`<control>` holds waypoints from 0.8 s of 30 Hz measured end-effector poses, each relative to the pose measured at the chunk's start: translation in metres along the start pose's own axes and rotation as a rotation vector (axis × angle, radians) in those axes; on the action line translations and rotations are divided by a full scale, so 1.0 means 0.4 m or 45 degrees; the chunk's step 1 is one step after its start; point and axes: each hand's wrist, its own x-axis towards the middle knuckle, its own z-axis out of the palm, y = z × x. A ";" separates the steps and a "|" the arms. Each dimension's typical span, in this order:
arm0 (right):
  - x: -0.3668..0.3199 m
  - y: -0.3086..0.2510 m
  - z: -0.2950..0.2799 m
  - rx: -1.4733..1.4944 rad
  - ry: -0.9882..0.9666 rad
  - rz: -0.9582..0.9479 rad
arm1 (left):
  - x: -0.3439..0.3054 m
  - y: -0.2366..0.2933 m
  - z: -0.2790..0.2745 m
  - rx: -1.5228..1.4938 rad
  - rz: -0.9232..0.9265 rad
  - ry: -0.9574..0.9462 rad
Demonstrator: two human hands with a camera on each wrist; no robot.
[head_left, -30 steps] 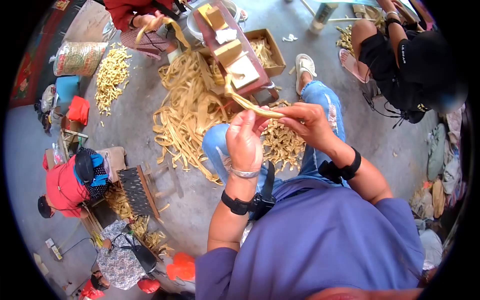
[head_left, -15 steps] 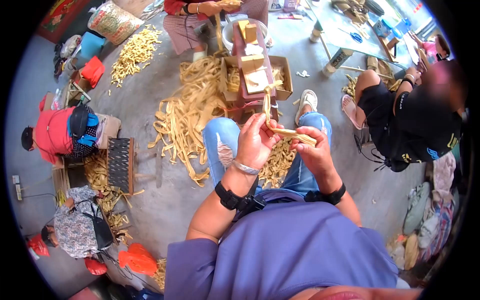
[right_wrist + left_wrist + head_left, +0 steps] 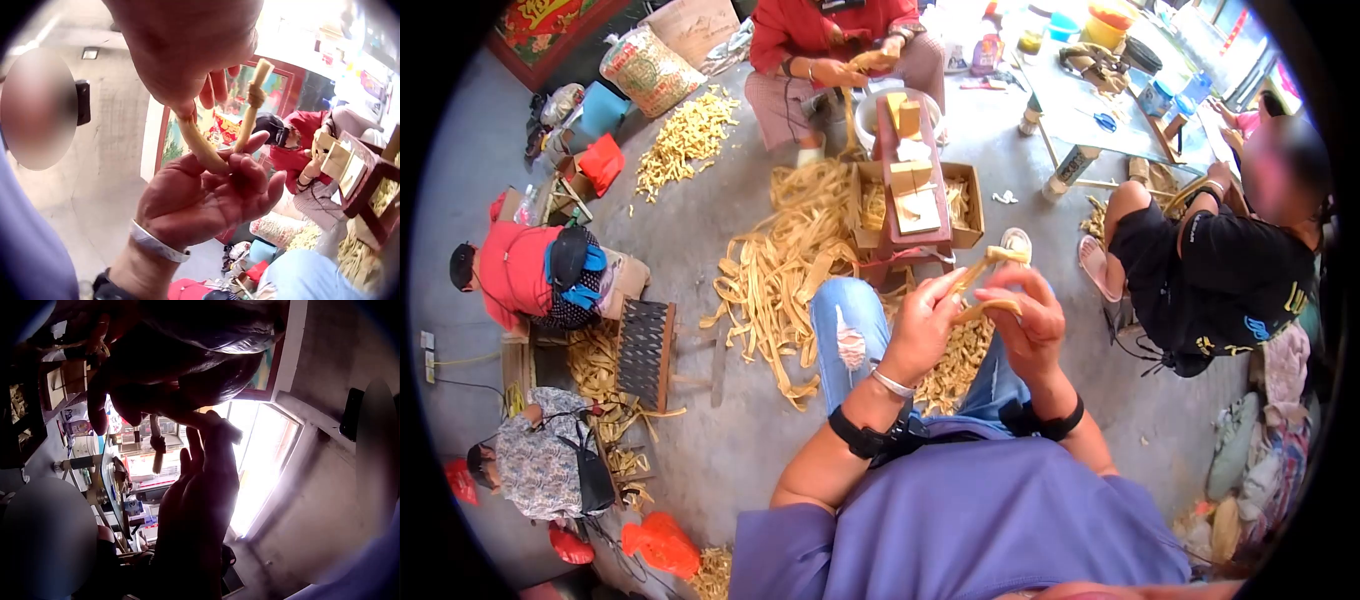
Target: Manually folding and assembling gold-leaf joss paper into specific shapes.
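A tan, flexible strip (image 3: 203,147) runs between both hands over the lap, bent into a curve. A knot (image 3: 255,95) sits near its free end, which points up past the left fingers in the right wrist view. My left hand (image 3: 922,330), with a silver bracelet, pinches the strip between thumb and fingers. Opposite it, my right hand (image 3: 1035,325) grips the other end with thumb and fingertips. In the left wrist view both hands are dark against bright windows, and the knotted end (image 3: 157,442) hangs between them. A heap of short knotted pieces (image 3: 952,370) lies between the knees.
Ahead stands a narrow dark-red bench (image 3: 918,235) with wooden blocks, in front of a cardboard box (image 3: 966,238). Long tan strips (image 3: 775,270) spread over the floor at left. A person in red (image 3: 835,50) sits opposite; another in black (image 3: 1250,260) sits at right.
The strip was stretched fairly straight between the hands, then bent with its knotted end up; now it curves between closer hands. The head view has turned, showing more of the person opposite.
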 end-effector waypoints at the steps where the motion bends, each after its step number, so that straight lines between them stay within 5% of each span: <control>1: 0.031 -0.025 -0.005 -0.214 0.032 -0.160 | -0.002 -0.011 -0.003 0.183 0.135 -0.014; 3: 0.040 -0.007 0.007 -0.285 0.003 -0.173 | 0.000 -0.024 -0.001 0.482 0.255 -0.009; 7: 0.025 0.063 0.041 -0.176 -0.042 0.066 | -0.010 0.055 0.035 0.140 0.121 0.211; 10: 0.008 0.084 0.054 0.082 -0.014 0.362 | -0.006 0.044 0.035 0.072 0.250 0.164; 11: -0.002 0.114 0.069 0.151 0.048 0.217 | -0.007 0.048 0.033 0.133 0.203 0.103; 14: -0.018 0.123 0.093 0.741 0.153 0.484 | 0.015 0.017 0.024 -0.221 0.059 -0.037; 15: -0.027 0.124 0.078 0.677 0.093 0.589 | 0.017 0.005 0.022 -0.239 0.079 -0.053; 16: -0.041 0.120 0.075 0.522 0.112 0.625 | 0.015 0.015 0.024 -0.169 0.041 -0.055; 18: -0.041 0.135 0.089 0.417 0.202 0.246 | 0.023 -0.023 0.028 0.132 0.175 0.084; 20: -0.064 0.166 0.087 0.406 0.134 0.577 | 0.016 0.013 0.036 0.754 0.385 0.156; 22: -0.052 0.148 0.104 0.774 0.400 0.704 | 0.008 0.026 0.053 0.931 0.636 0.179; 24: -0.068 0.157 0.096 0.584 0.350 0.686 | 0.007 0.012 0.058 0.982 0.715 0.175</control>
